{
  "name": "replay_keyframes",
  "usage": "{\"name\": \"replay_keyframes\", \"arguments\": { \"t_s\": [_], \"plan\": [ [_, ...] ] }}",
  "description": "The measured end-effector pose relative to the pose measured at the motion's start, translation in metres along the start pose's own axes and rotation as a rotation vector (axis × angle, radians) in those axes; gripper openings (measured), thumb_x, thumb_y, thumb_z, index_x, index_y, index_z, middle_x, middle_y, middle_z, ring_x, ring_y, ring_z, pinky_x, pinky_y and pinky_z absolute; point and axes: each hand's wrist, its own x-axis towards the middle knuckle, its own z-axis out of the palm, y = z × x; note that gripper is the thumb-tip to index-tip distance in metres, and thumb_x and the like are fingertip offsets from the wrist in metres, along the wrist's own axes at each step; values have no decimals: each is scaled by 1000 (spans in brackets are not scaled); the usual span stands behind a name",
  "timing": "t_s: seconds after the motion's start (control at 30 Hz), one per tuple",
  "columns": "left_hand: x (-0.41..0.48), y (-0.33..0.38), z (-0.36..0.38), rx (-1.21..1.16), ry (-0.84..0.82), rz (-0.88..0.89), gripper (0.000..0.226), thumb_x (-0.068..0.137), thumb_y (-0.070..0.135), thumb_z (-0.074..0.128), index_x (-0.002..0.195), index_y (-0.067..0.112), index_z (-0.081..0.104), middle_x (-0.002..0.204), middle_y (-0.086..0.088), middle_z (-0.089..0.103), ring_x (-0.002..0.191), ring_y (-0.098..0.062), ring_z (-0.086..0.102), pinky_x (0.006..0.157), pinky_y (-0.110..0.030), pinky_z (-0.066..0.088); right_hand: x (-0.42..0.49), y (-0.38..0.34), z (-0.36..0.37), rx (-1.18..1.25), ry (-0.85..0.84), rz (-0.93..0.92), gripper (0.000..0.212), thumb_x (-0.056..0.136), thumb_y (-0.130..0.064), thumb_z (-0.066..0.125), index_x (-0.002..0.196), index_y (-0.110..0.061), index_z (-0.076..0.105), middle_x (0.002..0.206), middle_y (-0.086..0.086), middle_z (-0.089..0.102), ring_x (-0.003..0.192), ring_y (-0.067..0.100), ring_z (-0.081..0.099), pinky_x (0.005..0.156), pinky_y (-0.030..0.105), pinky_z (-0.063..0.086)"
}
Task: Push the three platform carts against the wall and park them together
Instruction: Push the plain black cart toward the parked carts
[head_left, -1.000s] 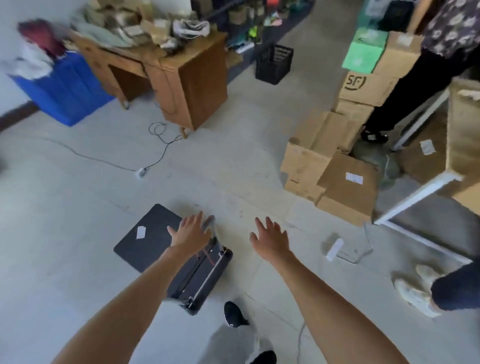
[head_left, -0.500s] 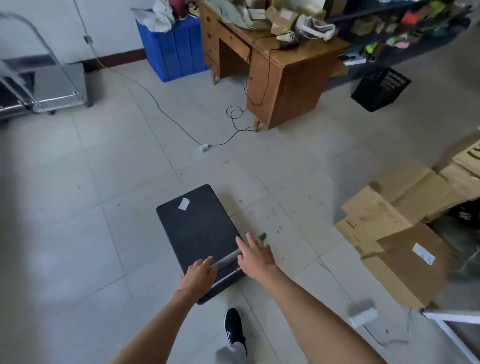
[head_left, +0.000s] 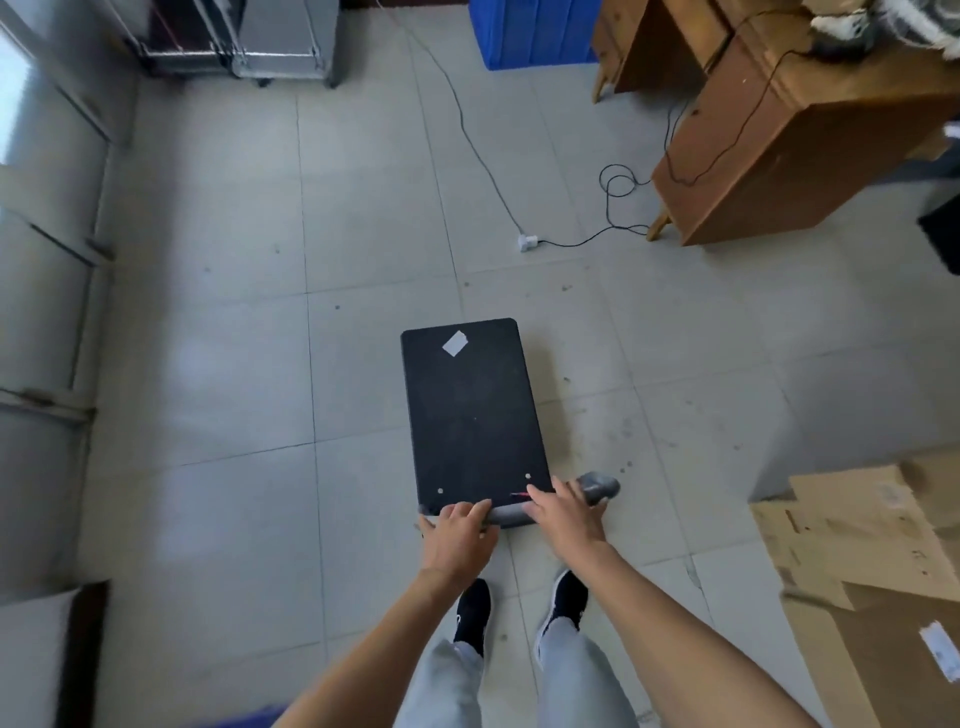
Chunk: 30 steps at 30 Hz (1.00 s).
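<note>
A black platform cart (head_left: 472, 410) with a white sticker near its far end stands on the tiled floor straight ahead of me. Its grey handle bar (head_left: 597, 486) runs across the near end. My left hand (head_left: 457, 538) and my right hand (head_left: 563, 512) both grip that bar, side by side. Two silver platform carts stand at the far wall: one (head_left: 285, 39) with its deck showing, another (head_left: 176, 47) just left of it, partly cut off by the frame's top.
A white cable (head_left: 467, 135) and a plug block (head_left: 528, 242) lie on the floor ahead right. A wooden desk (head_left: 779, 135) and blue bin (head_left: 535, 31) stand at right back. Flattened cardboard (head_left: 872, 571) lies at right. Grey panels (head_left: 47, 249) line the left.
I have turned left and the black cart has swung to point at the far wall. My right hand went from open in the air to gripping the handle beside my left.
</note>
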Motion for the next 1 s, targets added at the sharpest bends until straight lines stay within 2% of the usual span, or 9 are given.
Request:
{"name": "replay_keyframes", "arguments": {
  "t_s": [0.17, 0.43, 0.53, 0.63, 0.8, 0.93, 1.0],
  "plan": [
    [37, 6, -22, -28, 52, -69, 39, 95, 48, 43, 131, 35, 49, 130, 8, 56, 126, -18, 44, 108, -57, 21, 30, -6, -30, 60, 47, -19, 39, 100, -47, 35, 137, -39, 45, 150, 5, 37, 144, 32, 17, 102, 74, 18],
    [123, 36, -79, -57, 98, -151, 38, 97, 45, 43, 133, 35, 49, 133, 1, 55, 126, -22, 43, 105, -48, 28, 118, -1, -98, 88, 64, -108, 40, 98, -46, 35, 138, -41, 44, 154, 6, 33, 145, 35, 12, 101, 79, 7],
    [161, 48, -106, -60, 83, -179, 38, 96, 40, 44, 133, 36, 49, 130, 1, 58, 119, -25, 48, 103, -49, 32, 155, 4, -127, 59, 60, -162, 44, 96, -46, 40, 140, -41, 40, 155, 7, 30, 145, 34, 12, 102, 78, 8],
    [197, 63, -134, -11, 112, -148, 33, 95, 31, 45, 127, 31, 54, 121, -1, 62, 110, -27, 54, 98, -47, 37, 190, 5, -162, 29, 83, -200, 40, 97, -42, 42, 138, -38, 42, 149, 7, 39, 142, 33, 20, 102, 76, 14],
    [248, 71, -168, 52, 183, -102, 32, 96, 21, 45, 126, 27, 56, 114, -2, 65, 102, -28, 59, 95, -51, 41, 240, -4, -208, -3, 139, -245, 30, 96, -38, 48, 125, -34, 52, 120, 3, 57, 122, 27, 42, 99, 74, 26],
    [296, 63, -200, 65, 176, -98, 39, 98, 22, 43, 135, 32, 50, 116, -1, 63, 101, -28, 59, 94, -53, 40, 285, -19, -240, 0, 148, -242, 26, 95, -39, 50, 120, -34, 56, 115, 1, 60, 120, 25, 45, 98, 73, 28],
    [319, 57, -222, 67, 174, -85, 37, 99, 22, 42, 134, 32, 50, 115, -1, 62, 102, -28, 58, 93, -52, 39, 309, -32, -260, 9, 134, -227, 27, 95, -40, 51, 121, -35, 57, 116, 1, 60, 120, 24, 45, 98, 73, 27]
  ]
}}
